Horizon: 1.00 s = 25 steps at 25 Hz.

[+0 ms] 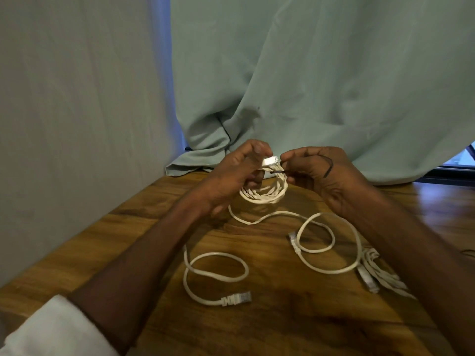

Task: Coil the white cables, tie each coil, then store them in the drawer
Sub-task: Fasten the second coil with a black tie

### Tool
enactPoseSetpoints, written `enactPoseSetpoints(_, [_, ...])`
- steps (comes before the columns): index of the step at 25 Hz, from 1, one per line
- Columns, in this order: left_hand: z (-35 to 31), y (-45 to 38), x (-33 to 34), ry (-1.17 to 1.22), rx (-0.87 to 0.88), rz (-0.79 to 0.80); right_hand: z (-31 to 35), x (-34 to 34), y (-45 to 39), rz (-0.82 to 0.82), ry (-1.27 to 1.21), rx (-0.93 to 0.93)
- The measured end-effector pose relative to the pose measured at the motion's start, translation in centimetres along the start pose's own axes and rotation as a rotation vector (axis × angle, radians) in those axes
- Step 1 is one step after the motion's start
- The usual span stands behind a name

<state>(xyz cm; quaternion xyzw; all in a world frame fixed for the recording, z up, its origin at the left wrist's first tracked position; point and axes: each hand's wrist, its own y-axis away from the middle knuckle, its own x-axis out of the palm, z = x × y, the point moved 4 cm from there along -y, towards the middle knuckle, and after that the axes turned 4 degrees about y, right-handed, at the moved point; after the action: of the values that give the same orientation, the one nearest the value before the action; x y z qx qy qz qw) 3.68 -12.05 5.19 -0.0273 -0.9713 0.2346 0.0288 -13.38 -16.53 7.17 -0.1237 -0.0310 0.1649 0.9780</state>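
My left hand [232,176] grips a small coil of white cable [267,192] held above the wooden table, with the cable's plug [270,161] at my fingertips. My right hand [318,173] pinches a thin dark tie [279,172] that crosses the top of the coil; the tie loops over the back of that hand. A loose white cable [326,250] lies in loops on the table below, and another loose cable [213,276] with a plug lies nearer me. A further white coil [383,274] shows partly under my right forearm. No drawer is in view.
The wooden table [270,317] runs to a pale wall on the left. A green cloth [308,86] hangs behind and drapes onto the table's far edge. A white sleeve [51,332] covers my left upper arm.
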Motion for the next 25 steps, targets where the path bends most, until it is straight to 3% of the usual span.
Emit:
enactPoseSetpoints(5, [0.4,0.0,-0.2,-0.204,0.035,-0.139,0.4,0.1,0.5,-0.043,0.003,-0.013])
enactPoseSetpoints(11, [-0.1,0.2,0.4,-0.334,0.095,-0.065,0.8,0.4,0.9,-0.035,-0.055,-0.040])
enactPoseSetpoints(17, [-0.2,0.1,0.1,-0.386,0.199,-0.136,0.2,0.8,0.8,-0.043,-0.139,-0.037])
enactPoseSetpoints(25, [0.7,0.3,0.0,-0.320,0.134,-0.267,0.4,2.0,1.3,0.110,0.238,-0.250])
